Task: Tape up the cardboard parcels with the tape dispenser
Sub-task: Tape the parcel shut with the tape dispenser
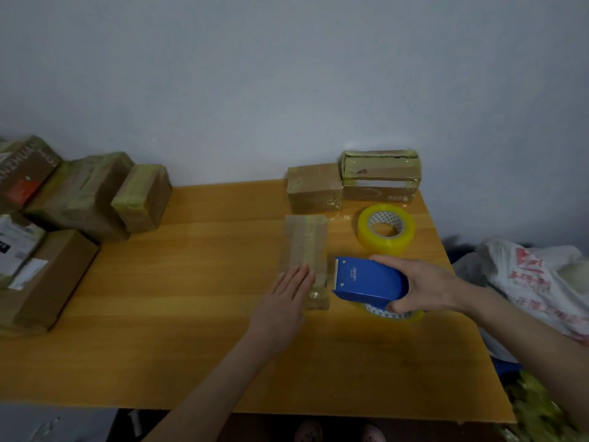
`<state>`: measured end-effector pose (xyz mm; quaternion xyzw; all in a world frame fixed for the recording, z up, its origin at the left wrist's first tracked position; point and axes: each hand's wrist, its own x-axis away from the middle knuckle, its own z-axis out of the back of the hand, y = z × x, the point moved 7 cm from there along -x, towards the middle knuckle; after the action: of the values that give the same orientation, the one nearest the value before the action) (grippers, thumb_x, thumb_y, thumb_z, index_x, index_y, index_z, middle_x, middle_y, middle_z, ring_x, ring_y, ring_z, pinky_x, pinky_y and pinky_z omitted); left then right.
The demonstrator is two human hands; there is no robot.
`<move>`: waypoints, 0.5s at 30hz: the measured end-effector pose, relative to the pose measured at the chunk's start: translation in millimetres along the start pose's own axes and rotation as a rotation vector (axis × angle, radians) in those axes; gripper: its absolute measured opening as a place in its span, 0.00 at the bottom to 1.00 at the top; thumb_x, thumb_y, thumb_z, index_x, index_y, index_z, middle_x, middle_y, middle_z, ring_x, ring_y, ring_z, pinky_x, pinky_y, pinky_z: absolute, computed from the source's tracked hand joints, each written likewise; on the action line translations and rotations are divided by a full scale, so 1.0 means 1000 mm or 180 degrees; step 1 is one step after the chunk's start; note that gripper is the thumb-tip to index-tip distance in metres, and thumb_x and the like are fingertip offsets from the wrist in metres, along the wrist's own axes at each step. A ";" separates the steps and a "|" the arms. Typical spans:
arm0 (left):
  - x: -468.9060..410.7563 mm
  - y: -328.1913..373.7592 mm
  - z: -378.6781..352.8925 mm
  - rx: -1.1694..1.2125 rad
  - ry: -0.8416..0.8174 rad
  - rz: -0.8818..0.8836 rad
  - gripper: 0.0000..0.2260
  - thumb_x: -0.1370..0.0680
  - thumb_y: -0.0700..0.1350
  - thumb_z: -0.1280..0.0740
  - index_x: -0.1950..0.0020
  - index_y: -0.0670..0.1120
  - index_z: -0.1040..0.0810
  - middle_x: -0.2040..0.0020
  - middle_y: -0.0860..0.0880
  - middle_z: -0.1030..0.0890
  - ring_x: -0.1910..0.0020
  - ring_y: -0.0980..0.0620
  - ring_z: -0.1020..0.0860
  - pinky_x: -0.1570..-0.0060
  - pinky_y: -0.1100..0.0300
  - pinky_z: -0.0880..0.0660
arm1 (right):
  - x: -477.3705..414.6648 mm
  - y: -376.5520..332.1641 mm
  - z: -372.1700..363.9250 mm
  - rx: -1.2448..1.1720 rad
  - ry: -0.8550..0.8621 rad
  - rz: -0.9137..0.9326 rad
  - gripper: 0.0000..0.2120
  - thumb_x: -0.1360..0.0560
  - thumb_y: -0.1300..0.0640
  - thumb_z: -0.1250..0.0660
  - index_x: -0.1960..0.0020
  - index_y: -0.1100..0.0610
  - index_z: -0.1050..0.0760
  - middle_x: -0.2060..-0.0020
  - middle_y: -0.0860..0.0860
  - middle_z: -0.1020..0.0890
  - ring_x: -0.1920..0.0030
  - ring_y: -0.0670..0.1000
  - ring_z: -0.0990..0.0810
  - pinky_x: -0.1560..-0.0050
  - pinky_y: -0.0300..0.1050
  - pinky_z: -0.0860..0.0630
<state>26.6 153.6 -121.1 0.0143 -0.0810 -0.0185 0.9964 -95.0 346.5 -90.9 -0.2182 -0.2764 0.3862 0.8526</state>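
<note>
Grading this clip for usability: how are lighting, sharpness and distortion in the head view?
Head view: dim, flat light, no hard shadows or glare. The blue tape dispenser in the right hand is fairly sharp; the left hand resting on the parcel looks slightly soft. Wide-angle bending shows along the table edges, and the bottom-right corner is smeared with blur.

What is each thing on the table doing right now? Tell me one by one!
Long parcel, lying flat, tape along its top.
Left hand, open, flat on the long parcel.
Tape dispenser, held beside the long parcel.
Right hand, gripping the tape dispenser.
Spare tape roll, lying flat, untouched.
Small back parcel, taped up.
Wide back parcel, taped up.
Left pile of parcels, stacked, some taped.
</note>
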 end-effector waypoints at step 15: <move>-0.001 0.000 0.003 0.0251 0.0188 -0.0089 0.34 0.20 0.45 0.44 0.26 0.53 0.67 0.24 0.53 0.64 0.24 0.55 0.64 0.26 0.57 0.64 | -0.017 0.000 -0.012 0.1396 -0.0484 -0.0459 0.31 0.32 0.42 0.32 0.31 0.38 0.38 0.53 0.43 0.23 0.52 0.50 0.23 0.58 0.45 0.24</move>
<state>24.9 153.8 -118.3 0.0553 -0.0520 -0.0288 0.9967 -96.1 331.7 -105.2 0.0221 -0.2642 0.3904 0.8816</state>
